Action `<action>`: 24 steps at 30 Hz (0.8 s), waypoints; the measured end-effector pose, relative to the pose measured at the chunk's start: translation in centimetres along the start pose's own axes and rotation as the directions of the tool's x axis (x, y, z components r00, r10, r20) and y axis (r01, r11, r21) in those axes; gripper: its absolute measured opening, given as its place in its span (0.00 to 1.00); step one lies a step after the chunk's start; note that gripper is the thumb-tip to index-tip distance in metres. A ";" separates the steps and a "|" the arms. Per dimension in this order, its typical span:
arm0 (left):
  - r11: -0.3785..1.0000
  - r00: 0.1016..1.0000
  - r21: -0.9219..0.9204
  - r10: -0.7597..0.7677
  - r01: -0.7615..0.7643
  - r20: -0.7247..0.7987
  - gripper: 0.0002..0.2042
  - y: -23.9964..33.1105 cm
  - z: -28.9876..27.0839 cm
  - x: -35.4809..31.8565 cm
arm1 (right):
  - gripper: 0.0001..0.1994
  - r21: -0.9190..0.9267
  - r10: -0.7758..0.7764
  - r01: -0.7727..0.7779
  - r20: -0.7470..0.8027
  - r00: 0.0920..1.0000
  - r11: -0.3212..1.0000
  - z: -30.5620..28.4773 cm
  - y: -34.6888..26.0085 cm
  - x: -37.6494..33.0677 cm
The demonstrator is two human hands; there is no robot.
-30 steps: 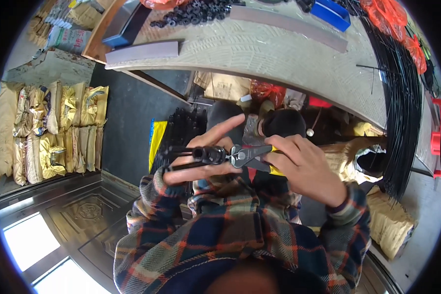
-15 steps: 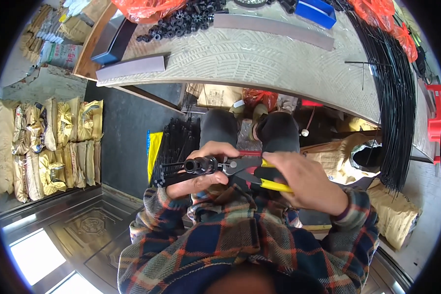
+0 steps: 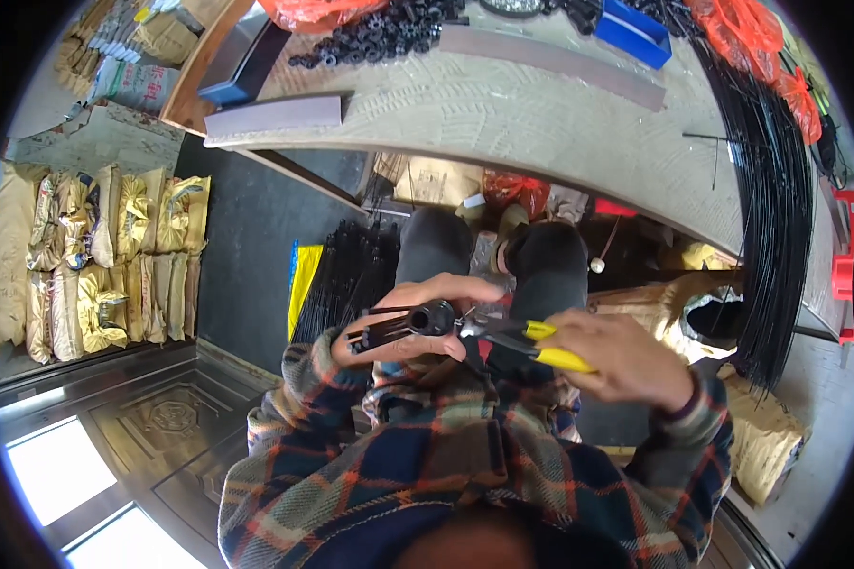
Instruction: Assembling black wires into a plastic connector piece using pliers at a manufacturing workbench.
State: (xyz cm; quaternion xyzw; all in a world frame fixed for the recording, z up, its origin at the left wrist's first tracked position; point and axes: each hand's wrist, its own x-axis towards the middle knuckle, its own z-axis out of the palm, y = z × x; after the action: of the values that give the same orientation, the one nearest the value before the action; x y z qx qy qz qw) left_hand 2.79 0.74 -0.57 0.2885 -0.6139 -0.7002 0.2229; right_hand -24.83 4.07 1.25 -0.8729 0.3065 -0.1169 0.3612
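My left hand [image 3: 403, 356] is wrapped around a black cylindrical part [image 3: 432, 318] with a round hollow end and several thin black rods [image 3: 380, 334] sticking out to its left. In my right hand [image 3: 626, 356] are pliers [image 3: 565, 359] with yellow-and-black handles and metal jaws. The jaw tips meet the right side of the black part, between my left thumb and fingers. Whether they grip anything there is too small to tell. Both hands are above my lap, in front of my knees.
Ahead stands a worktable [image 3: 541, 142] bearing a heap of black fittings [image 3: 380, 38], a blue tray [image 3: 633, 33] and red plastic bags [image 3: 740, 33]. Long black rods [image 3: 773, 218] hang over its right side. Another rod bundle [image 3: 346, 275] is left of my knees; wrapped packages [image 3: 95, 256] lie farther left.
My right hand and the pliers have moved slightly right and down, and the pliers' handles are closer together. The rods in my left hand have tilted. The whole view has shifted a little.
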 end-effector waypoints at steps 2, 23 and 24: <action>0.995 0.994 0.027 0.095 -0.097 0.059 0.29 -0.5 -0.3 0.4 | 0.16 0.615 0.181 -0.482 0.487 0.855 0.624 -1.1 0.6 0.5; 0.990 0.885 0.025 0.133 -0.137 -0.446 0.32 -2.6 1.8 0.5 | 0.19 -0.469 -0.061 -0.160 -0.421 0.905 0.869 1.5 0.8 3.2; 0.989 0.882 0.025 0.142 -0.147 -0.449 0.32 -3.0 1.5 0.7 | 0.18 -0.466 -0.081 -0.176 -0.479 0.874 0.867 2.6 1.2 3.3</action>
State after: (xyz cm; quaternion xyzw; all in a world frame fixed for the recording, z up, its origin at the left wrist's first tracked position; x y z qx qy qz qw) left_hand 1.37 1.78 -3.46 0.3948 -0.5619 -0.5989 0.4119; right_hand -21.70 2.81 -1.52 -0.8704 0.4285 -0.2393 0.0397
